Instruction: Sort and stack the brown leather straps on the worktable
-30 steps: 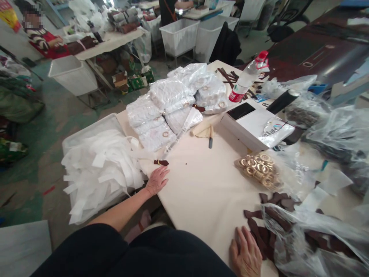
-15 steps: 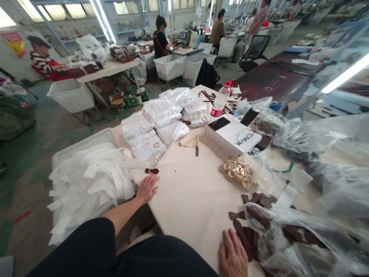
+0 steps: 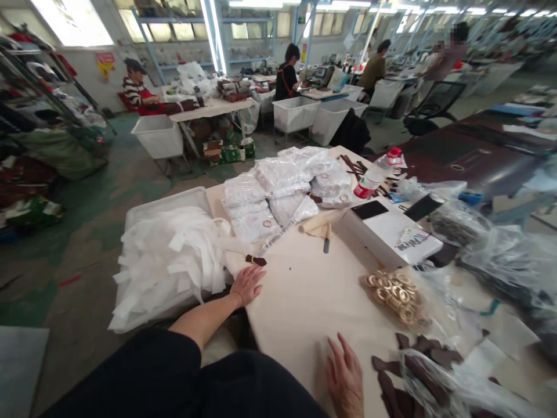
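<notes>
the left hand [image 3: 247, 284] lies flat and relaxed on the near left corner of the cream table [image 3: 304, 302], fingers spread, holding nothing. just beyond its fingertips lies a small brown leather tab [image 3: 255, 260] with a gold ring; its long axis runs almost left to right, a little tilted, the right end slightly nearer. the right hand [image 3: 346, 380] also rests flat and empty at the near edge, fingers pointing away from the body. just to its right is a heap of dark brown leather pieces [image 3: 413, 371], partly under clear plastic. a pile of gold rings [image 3: 395, 293] lies further on, near a white box [image 3: 391, 235].
</notes>
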`<action>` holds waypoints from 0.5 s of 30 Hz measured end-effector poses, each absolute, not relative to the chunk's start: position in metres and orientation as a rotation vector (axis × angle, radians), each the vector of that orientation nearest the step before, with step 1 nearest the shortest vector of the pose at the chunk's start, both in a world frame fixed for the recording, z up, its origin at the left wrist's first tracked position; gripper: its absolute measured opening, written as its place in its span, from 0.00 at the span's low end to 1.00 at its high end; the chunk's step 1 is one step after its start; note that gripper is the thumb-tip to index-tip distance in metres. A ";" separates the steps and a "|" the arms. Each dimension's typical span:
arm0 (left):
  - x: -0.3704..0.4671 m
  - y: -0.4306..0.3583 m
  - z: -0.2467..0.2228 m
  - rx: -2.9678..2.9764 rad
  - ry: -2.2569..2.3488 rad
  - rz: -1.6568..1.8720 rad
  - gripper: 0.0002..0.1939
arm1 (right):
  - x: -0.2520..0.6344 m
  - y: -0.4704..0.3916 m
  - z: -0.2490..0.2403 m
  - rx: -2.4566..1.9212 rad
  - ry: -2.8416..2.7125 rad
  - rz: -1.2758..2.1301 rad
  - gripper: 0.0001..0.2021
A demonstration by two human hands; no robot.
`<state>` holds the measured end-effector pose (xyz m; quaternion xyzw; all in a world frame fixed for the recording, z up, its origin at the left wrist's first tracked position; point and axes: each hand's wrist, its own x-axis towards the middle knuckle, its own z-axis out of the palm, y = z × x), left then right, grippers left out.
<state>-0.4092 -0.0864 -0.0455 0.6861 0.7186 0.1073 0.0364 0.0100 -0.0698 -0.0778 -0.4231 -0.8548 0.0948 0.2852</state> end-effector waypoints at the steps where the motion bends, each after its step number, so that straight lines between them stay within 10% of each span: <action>1: -0.409 -0.086 -0.047 2.097 2.197 0.342 0.30 | -0.018 -0.051 -0.066 -1.116 -2.264 0.295 0.20; 15: -0.473 -0.130 -0.040 2.222 1.608 0.514 0.37 | -0.213 0.035 -0.077 -1.321 -2.328 0.371 0.23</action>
